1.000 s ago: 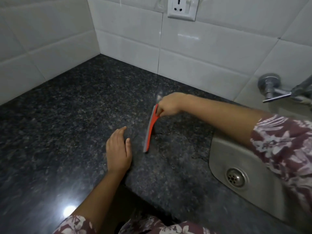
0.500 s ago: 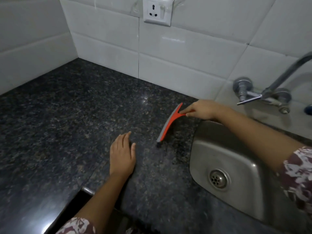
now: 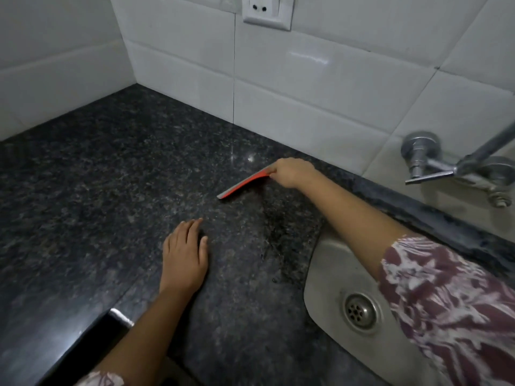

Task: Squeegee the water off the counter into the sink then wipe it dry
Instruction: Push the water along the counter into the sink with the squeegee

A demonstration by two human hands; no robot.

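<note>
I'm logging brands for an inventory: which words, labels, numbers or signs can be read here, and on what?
None: no text shows on the white wall socket, the orange and grey squeegee, the metal wall tap or the steel sink.

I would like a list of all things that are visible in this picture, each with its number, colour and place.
squeegee: one, orange with grey blade, at the counter's back
counter: one, dark speckled stone, left and centre
sink: one, steel, set in the counter, right
drain: one, steel, in the sink's bottom
tap: one, chrome, on the wall above the sink
socket: one, white, on the wall, top
wall tiles: many, white, behind the counter
left hand: one, flat on the counter, front
right hand: one, grips the squeegee
</note>
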